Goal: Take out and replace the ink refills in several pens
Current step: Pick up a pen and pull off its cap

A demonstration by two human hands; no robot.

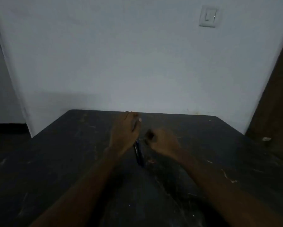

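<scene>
Left hand [125,132]: closed around bundle of dark slim pens [138,153].
Right hand [162,142]: fingers curled, content not clear.
Surface: scratched black table [55,161].

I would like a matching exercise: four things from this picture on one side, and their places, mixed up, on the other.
Things:
1. left hand
2. right hand
3. light switch
4. table

Places:
A. high on the wall
B. closed around dark pens
C. against the white wall
D. fisted, right of the pens

Pairs: 1-B, 2-D, 3-A, 4-C
</scene>
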